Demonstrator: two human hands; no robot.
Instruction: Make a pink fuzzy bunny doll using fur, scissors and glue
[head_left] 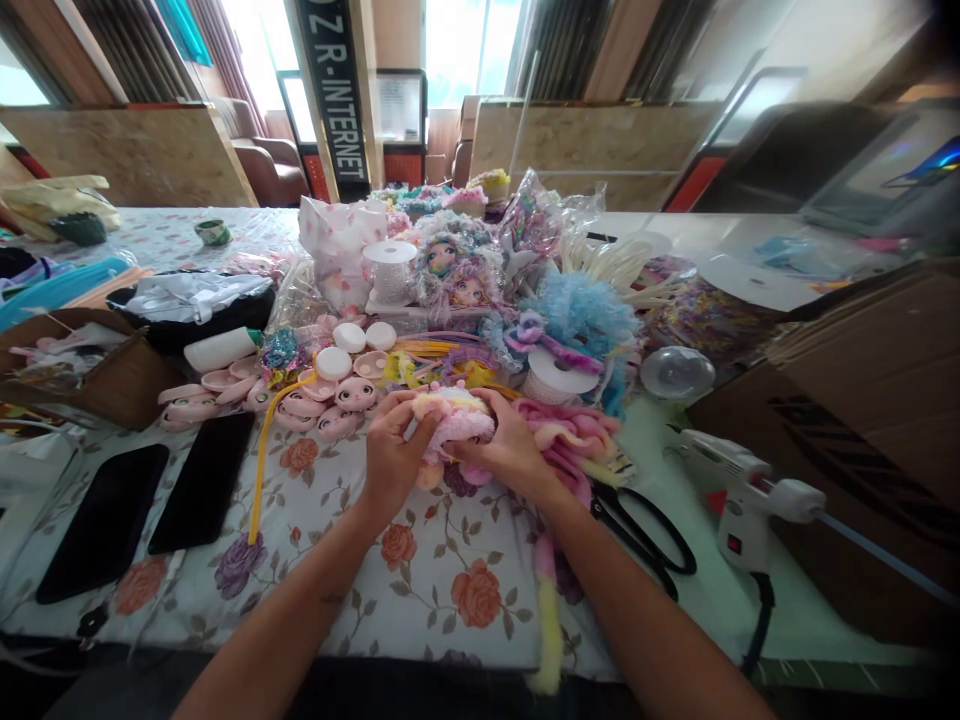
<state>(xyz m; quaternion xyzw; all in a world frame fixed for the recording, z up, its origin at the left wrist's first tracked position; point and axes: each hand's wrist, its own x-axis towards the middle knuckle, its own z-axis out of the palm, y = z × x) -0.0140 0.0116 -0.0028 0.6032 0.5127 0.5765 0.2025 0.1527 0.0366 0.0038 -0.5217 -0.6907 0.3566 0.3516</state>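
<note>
A fluffy pink, white and pale yellow doll piece (459,425) is held just above the table, between both hands. My left hand (399,440) grips its left side, with thumb and fingers closed on it. On the other side, my right hand (510,440) wraps round it, the thumb near its lower front. The hands partly hide the piece. Beside my right hand lies a heap of fuzzy pink and yellow stems (574,435). One yellow-ended fuzzy stem (549,620) hangs over the near edge. Several doll faces (352,398) lie left of my left hand.
Black-handled scissors (645,535), a white glue gun (739,490) and a cardboard box (847,460) are on the right. Two dark phones (202,480) lie left. Ribbon spools (559,375), blue fluffy trim (581,315) and bagged dolls (457,270) crowd the back.
</note>
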